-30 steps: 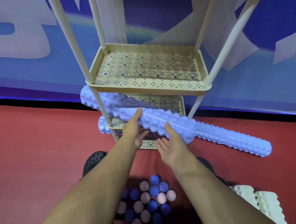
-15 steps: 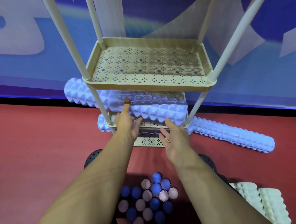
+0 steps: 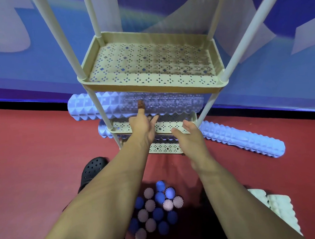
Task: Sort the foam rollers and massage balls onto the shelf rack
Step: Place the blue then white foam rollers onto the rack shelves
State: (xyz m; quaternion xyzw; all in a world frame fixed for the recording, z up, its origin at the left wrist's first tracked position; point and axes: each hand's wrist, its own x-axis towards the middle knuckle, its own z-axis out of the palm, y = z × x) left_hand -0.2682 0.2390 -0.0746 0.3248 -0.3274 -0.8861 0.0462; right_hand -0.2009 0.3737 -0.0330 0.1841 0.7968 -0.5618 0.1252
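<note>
Beige perforated shelf rack [image 3: 152, 86] stands on red floor [image 3: 35, 154] against a blue printed wall [image 3: 21, 76]. Top visible tray holds nothing.

One lavender foam roller [image 3: 89, 107] lies across the tier below it, left end sticking out past the left post, right part seen blurred through the tray lattice. A second, longer lavender roller [image 3: 242, 139] lies through a lower tier, its right end resting on the floor well right of the rack, left end poking out at the left post.

Left hand [image 3: 142, 127]: fingers extended, index fingertip touching the upper roller's front face, not gripping anything. Right hand [image 3: 189, 136]: loose and relaxed, palm angled inward, holding nothing, just in front of the lower tier edge, apart from both rollers.

Pile of spiky massage balls [image 3: 156, 210], blue and pale pink, on the floor between the forearms. Pale green ridged rollers [image 3: 276, 206] on the floor at lower right. Black perforated clog [image 3: 93, 171] at left, near the rack base.
</note>
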